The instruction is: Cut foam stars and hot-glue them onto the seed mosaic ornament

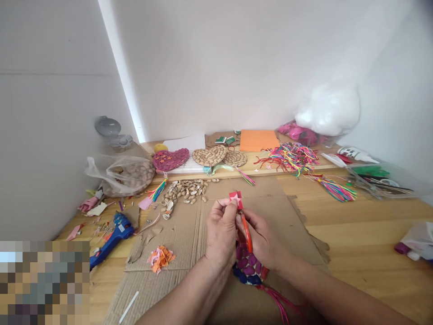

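Between the thumb and fingers of my left hand (pixel 221 225) is a small red paper piece (pixel 240 195) with a pale pink star shape on it. My right hand (pixel 262 232) is closed around red-handled scissors (pixel 247 234), whose blades meet the lower part of the paper. Beneath both hands, partly hidden, lies a craft piece (pixel 248 266) covered in purple, dark blue and red painted shells, with a pink tassel (pixel 279 300) trailing from it. It rests on a cardboard sheet (pixel 189 243).
To the left are a blue glue gun (pixel 118 232), paper scraps (pixel 161 258), peanut shells (pixel 186 192) and a bag of peanuts (pixel 130 174). Behind stand a purple heart (pixel 171 159), round peanut-shell pieces (pixel 209 156) and colourful tassels (pixel 294 155). A tool tray (pixel 389 178) sits right.
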The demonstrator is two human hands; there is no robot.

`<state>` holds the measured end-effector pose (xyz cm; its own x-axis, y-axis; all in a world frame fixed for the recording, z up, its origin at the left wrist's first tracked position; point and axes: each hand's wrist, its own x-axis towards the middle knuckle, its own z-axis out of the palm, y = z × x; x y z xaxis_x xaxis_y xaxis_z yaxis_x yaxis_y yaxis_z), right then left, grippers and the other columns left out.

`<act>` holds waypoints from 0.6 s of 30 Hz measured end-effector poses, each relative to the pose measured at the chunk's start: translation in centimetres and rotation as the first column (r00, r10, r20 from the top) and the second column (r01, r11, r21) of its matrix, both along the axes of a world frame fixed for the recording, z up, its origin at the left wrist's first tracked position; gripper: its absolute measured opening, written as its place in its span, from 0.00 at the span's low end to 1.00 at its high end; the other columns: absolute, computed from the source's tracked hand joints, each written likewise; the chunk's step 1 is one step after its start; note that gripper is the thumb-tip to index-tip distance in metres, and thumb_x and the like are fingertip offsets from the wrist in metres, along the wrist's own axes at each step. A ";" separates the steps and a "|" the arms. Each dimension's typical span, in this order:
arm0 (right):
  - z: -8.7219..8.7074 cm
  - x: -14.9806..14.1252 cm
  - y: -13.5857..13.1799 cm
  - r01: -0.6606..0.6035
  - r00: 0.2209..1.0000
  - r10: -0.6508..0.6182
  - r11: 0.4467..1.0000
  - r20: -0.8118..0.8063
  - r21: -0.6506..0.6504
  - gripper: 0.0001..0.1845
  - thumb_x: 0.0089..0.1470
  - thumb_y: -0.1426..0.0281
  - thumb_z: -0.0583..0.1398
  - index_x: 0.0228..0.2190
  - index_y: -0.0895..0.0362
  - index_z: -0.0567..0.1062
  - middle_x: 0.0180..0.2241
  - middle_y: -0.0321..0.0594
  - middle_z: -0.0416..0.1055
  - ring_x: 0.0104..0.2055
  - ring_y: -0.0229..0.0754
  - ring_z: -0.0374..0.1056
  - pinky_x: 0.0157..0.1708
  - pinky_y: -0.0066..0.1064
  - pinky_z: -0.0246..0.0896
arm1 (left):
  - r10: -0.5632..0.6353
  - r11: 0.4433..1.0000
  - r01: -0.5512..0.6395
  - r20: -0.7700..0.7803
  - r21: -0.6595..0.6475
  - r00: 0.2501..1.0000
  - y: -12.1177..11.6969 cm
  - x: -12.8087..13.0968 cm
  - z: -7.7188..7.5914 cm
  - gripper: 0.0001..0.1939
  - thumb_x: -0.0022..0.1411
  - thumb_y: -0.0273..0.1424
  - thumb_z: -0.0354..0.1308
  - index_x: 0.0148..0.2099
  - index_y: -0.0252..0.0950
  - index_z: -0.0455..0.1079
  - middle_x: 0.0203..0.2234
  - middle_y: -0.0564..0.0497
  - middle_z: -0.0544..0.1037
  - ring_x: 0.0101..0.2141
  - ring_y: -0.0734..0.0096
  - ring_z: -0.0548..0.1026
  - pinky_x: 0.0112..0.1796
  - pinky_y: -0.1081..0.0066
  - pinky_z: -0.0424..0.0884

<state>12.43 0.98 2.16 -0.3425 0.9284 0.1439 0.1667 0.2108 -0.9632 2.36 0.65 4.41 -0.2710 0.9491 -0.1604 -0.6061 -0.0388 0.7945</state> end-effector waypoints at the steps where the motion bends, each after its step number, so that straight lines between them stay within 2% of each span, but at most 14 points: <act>1: 0.0 0.0 0.0 -0.004 1.000 0.004 1.000 -0.004 -0.011 0.23 0.64 0.52 0.51 0.31 0.57 0.71 0.26 0.36 0.68 0.29 0.39 0.62 0.28 0.30 0.58 | -0.001 1.000 0.001 -0.001 0.000 1.000 0.0 0.0 0.0 0.13 0.55 0.34 0.67 0.33 0.34 0.66 0.20 0.59 0.68 0.20 0.82 0.62 0.24 0.80 0.60; 18: 0.1 0.1 0.1 0.011 0.999 -0.011 1.000 0.031 0.014 0.22 0.64 0.53 0.52 0.31 0.57 0.72 0.25 0.35 0.67 0.28 0.39 0.61 0.28 0.30 0.57 | 0.010 1.000 -0.010 -0.024 -0.002 1.000 0.0 -0.1 0.0 0.12 0.55 0.34 0.66 0.32 0.34 0.66 0.19 0.59 0.67 0.20 0.83 0.61 0.25 0.80 0.60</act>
